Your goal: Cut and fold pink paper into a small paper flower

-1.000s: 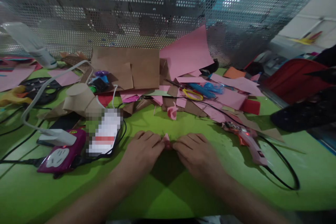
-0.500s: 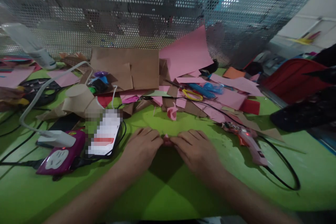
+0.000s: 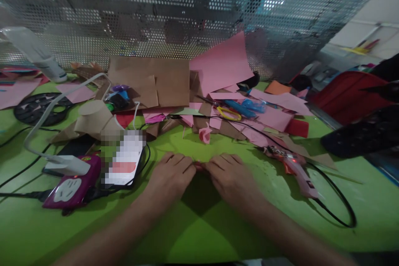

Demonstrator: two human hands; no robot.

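Between my two hands, low over the green table (image 3: 199,237), is a small pink paper piece (image 3: 200,166), mostly hidden by fingers. My left hand (image 3: 174,174) pinches its left end, the fingers curled together. From the other side my right hand (image 3: 227,174) grips the right end in the same way. Just beyond the hands a small curled pink paper (image 3: 205,134) lies on the table. A pink glue gun (image 3: 301,174) with a lit red light rests to the right.
A phone (image 3: 123,160) and a purple power strip (image 3: 73,185) with cables lie left. Behind are a brown paper bag (image 3: 146,81), pink sheets (image 3: 222,62), yellow-handled scissors (image 3: 229,113) and a tan paper shape (image 3: 95,118). A mesh panel (image 3: 140,8) stands at the back.
The pink piece between my fingers now looks flatter and lower, its raised tip gone from view. Something held at the far left edge, over the black round object, has left the view.
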